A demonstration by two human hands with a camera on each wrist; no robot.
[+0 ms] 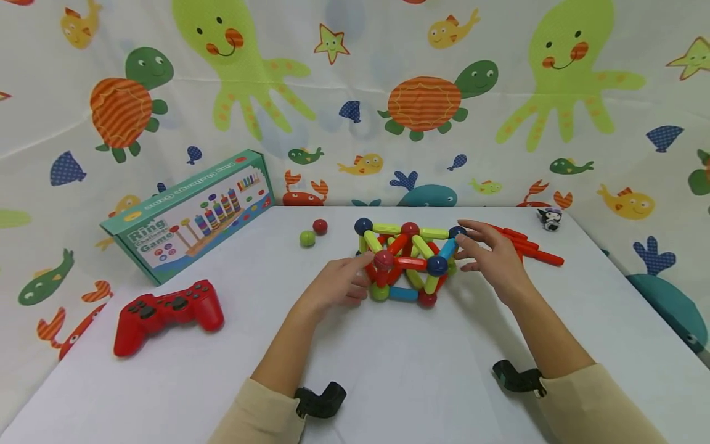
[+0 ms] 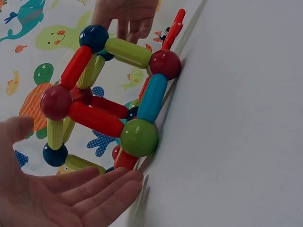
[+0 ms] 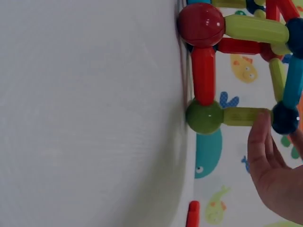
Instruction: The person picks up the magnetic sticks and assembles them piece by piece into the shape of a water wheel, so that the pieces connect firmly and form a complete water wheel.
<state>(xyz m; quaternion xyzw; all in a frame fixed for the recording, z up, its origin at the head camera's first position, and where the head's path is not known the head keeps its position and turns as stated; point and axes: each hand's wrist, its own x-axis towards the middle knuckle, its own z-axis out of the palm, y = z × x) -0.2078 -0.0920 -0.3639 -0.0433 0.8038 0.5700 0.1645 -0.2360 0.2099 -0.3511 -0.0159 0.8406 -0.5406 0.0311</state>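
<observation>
A magnetic stick-and-ball structure (image 1: 410, 262) stands on the white table, built of red, yellow-green and blue rods joined by coloured balls. My left hand (image 1: 341, 287) is at its left side, fingertips by a red ball (image 1: 384, 259). In the left wrist view that hand's fingers (image 2: 90, 194) are extended, with the thumb apart. At the right side, my right hand (image 1: 496, 259) has its fingers reaching to a dark blue corner ball (image 1: 457, 233). One fingertip overlaps a yellow-green rod (image 3: 239, 116) in the right wrist view; firm contact is unclear.
Loose red rods (image 1: 529, 243) lie behind my right hand, near a small black-and-white figure (image 1: 550, 218). A red ball (image 1: 320, 227) and a green ball (image 1: 307, 238) rest behind the left hand. At left are a red game controller (image 1: 169, 311) and a Ring game box (image 1: 194, 216).
</observation>
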